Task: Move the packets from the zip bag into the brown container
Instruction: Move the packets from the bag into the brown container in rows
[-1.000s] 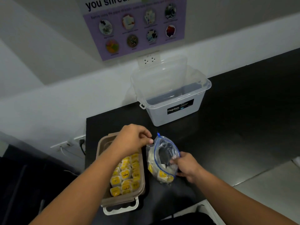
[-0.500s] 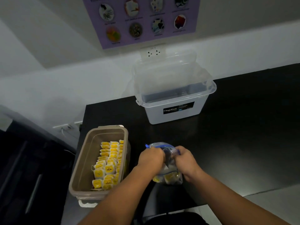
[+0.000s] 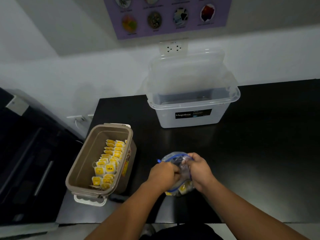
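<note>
A clear zip bag (image 3: 174, 157) with a blue zipper rim sits on the black counter, a few yellow tea packets (image 3: 183, 187) showing at its bottom. My left hand (image 3: 162, 174) has its fingers curled inside the bag's mouth; what they hold is hidden. My right hand (image 3: 199, 170) grips the bag's right rim. To the left stands the open brown container (image 3: 83, 163), with rows of yellow and white tea packets (image 3: 110, 160) along its right side.
A clear plastic Megabox bin (image 3: 192, 116) stands open at the back of the black counter (image 3: 259, 144), its lid leaning on the wall. The counter's left edge runs just beside the brown container, with a dark cabinet (image 3: 26, 161) below.
My left hand left the brown container, moved right and went into the zip bag. The bag now lies lower between both hands. The camera tilted down and left.
</note>
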`<state>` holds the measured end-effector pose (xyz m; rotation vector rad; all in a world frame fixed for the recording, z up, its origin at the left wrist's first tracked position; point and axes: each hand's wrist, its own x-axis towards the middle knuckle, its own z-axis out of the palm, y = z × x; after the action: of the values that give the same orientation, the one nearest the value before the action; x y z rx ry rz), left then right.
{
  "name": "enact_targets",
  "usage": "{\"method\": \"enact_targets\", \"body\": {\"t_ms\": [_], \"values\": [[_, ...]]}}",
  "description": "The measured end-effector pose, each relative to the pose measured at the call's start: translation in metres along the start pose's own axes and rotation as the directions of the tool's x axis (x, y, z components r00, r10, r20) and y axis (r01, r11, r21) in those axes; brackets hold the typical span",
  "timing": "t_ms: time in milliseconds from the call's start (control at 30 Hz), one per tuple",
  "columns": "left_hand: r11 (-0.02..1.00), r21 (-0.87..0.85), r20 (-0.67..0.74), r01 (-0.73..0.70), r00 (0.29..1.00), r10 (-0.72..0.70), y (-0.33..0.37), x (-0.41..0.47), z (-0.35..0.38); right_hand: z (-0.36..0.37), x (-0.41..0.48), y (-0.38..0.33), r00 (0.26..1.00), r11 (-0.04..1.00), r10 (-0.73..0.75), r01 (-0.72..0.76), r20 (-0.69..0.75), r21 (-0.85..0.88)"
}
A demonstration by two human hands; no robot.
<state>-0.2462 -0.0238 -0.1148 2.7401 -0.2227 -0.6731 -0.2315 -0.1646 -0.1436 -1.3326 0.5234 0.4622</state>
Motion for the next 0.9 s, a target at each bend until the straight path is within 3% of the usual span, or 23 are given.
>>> {"method": "enact_targets", "body": {"t_ms": [267, 467, 567, 667, 800, 900], "values": [[0.999, -0.036, 0.002, 0.032, 1.000, -0.032, 0.006, 0.003, -0.002, -0.010, 0.007, -0.008, 0.995, 0.998, 0.029, -0.034, 0.100, 0.047], [0.975, -0.093, -0.043, 0.204, 0.977, -0.209, -0.002, 0.004, -0.023, -0.017, 0.014, -0.016, 0.992, 0.950, -0.077, 0.103, 0.096, -0.295], [0.949, -0.203, -0.124, 0.240, 0.955, -0.268, -0.009, -0.001, -0.029, -0.017, 0.017, -0.018, 0.973, 0.826, -0.194, 0.231, 0.126, -0.514], [0.883, -0.405, -0.143, 0.237, 0.937, -0.318, -0.010, -0.005, -0.030, -0.013, 0.013, -0.021, 0.973, 0.684, -0.175, 0.230, 0.151, -0.692], [0.796, -0.559, -0.098, 0.232, 0.935, -0.341, -0.004, -0.009, -0.029, -0.011, 0.008, -0.024, 0.979, 0.575, -0.097, 0.202, 0.178, -0.793], [0.804, -0.551, -0.091, 0.223, 0.942, -0.324, -0.004, -0.006, -0.020, -0.010, 0.010, -0.024, 0.979, 0.609, -0.118, 0.204, 0.167, -0.766]]}}
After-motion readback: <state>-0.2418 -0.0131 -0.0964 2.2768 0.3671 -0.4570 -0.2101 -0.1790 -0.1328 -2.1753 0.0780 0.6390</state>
